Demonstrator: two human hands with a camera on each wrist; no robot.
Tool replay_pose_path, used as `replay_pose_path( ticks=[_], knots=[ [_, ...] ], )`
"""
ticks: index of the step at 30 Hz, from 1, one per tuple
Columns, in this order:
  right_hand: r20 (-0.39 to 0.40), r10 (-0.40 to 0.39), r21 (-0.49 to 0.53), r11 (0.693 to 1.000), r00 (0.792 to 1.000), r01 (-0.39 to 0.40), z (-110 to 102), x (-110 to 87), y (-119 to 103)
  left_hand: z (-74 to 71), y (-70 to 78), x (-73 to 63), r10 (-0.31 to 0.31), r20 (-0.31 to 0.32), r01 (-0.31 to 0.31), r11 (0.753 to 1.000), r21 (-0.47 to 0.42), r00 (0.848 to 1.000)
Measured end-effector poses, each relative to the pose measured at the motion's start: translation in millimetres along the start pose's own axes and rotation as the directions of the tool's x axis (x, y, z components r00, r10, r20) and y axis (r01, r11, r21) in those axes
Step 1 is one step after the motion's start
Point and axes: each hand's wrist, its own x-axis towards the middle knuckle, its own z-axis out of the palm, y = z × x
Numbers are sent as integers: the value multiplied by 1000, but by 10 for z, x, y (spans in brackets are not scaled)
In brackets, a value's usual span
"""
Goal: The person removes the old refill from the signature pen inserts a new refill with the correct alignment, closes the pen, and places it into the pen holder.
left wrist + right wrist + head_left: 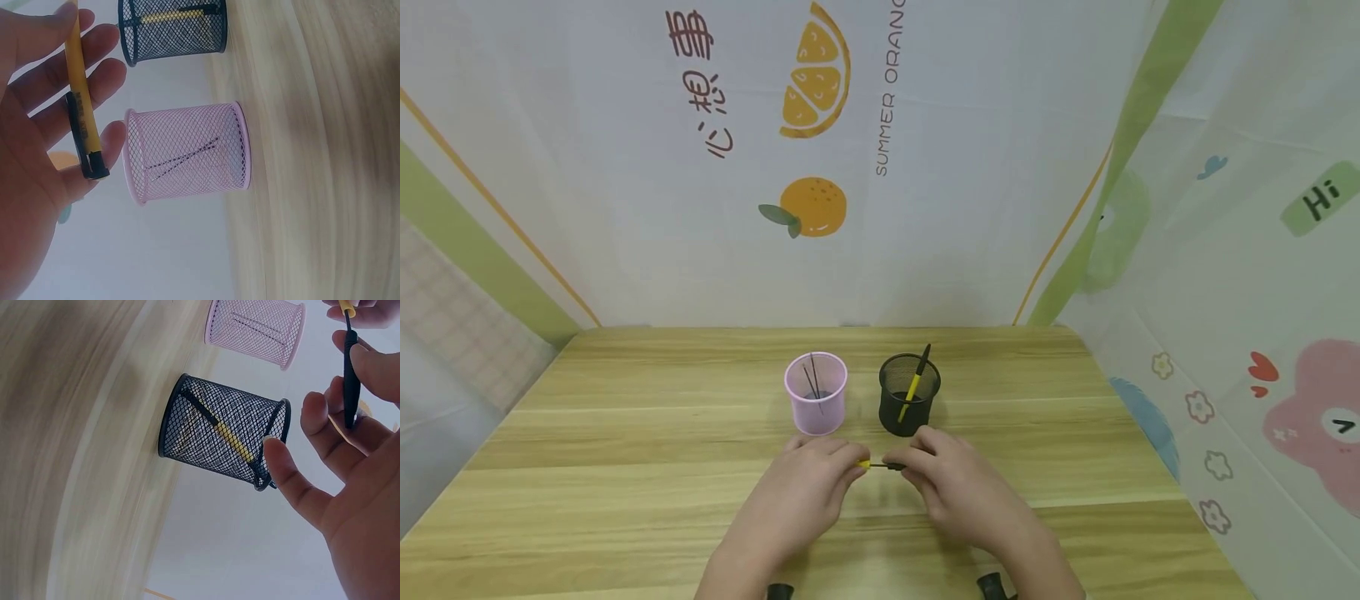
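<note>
My left hand (808, 487) pinches a yellow pen barrel (76, 69) between thumb and fingers; its black clip end (94, 165) points away from the other hand. Facing it, my right hand (958, 492) pinches a black tapered pen piece (351, 381). A thin dark rod (880, 466) bridges the short gap between barrel and black piece. Both hands are just above the table, in front of two mesh cups. Behind the right hand, the black mesh cup (891, 412) holds a yellow-and-black pen (914, 387). Thin dark rods (181, 159) lean inside the pink mesh cup (816, 417).
The wooden table (647, 417) reaches back to a white printed curtain (962, 208). Another printed curtain (1247, 292) lines the right side. Two small black objects, one a black knob (780, 592), show at the table's near edge by the forearms.
</note>
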Motion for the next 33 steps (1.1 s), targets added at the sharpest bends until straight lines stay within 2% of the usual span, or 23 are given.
replay_pose_path(
  ticks=[8, 17, 29, 33],
  knots=[
    [33, 33, -8, 999, 999, -33, -6, -12, 18, -13, -40, -23, 1, -15, -1, 1000, 4, 1000],
    [110, 122, -19, 993, 986, -120, -57, -26, 32, -62, -71, -67, -66, 7, 66, 998, -2, 998],
    [103, 109, -18, 994, 989, -107, -68, -34, 67, -89, -141, -119, -90, -15, 90, 996, -12, 996],
    [87, 93, -34, 995, 992, -90, -68, -35, 67, -116, -142, -121, -157, 36, 160, 984, -76, 987]
  ],
)
